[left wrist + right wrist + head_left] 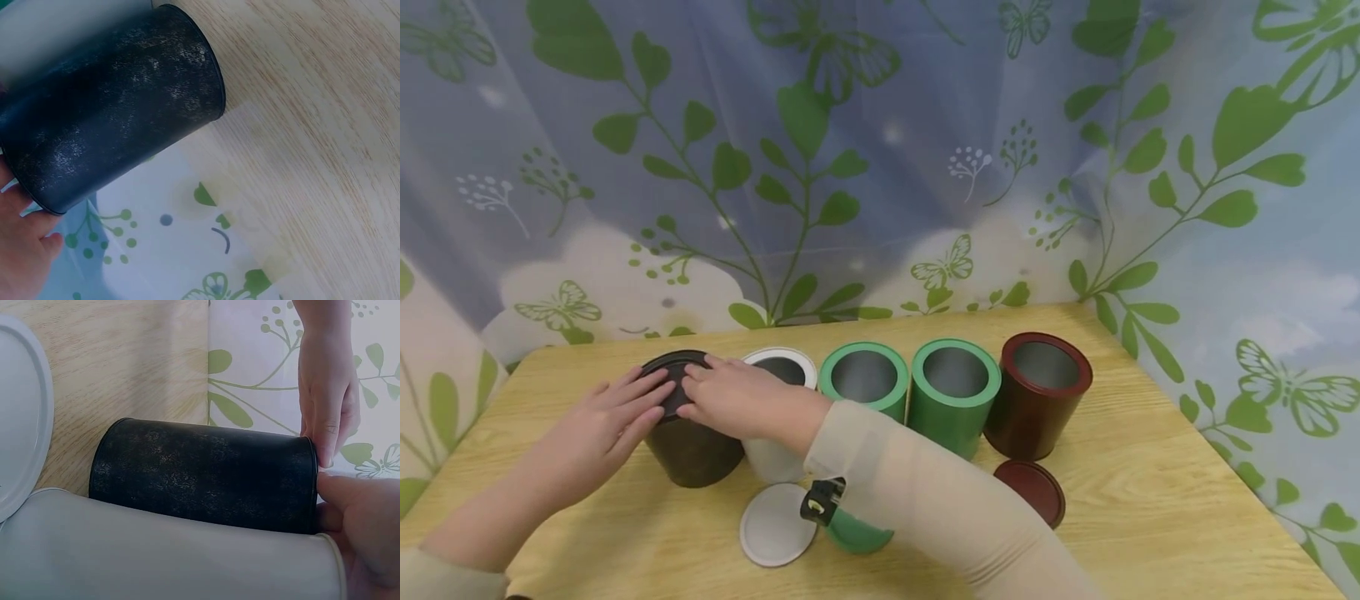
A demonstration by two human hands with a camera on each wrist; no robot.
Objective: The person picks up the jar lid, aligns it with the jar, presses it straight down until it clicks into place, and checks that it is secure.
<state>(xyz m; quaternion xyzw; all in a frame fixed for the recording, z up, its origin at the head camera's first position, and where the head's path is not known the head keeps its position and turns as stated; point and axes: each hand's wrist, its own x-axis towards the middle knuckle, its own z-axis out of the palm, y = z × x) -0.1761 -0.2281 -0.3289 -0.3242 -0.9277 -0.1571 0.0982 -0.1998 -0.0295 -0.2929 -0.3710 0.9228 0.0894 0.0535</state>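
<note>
A black can (696,458) stands at the left end of a row, its black lid (673,364) on top. My left hand (598,421) rests on the lid from the left with fingers extended. From the right, my right hand (737,398) lies over the same lid, fingers also stretched out. In the right wrist view both hands meet at the top rim of the black can (206,475). Whether the lid is fully seated cannot be told. Beside the black can is a white can (775,462), partly hidden by my right hand.
Two lidless green cans (951,423) and a lidless dark red can (1033,417) continue the row rightward. In front lie a white lid (777,527), a green lid (857,535) partly under my right sleeve, and a dark red lid (1032,490). A patterned curtain (887,167) hangs behind the table.
</note>
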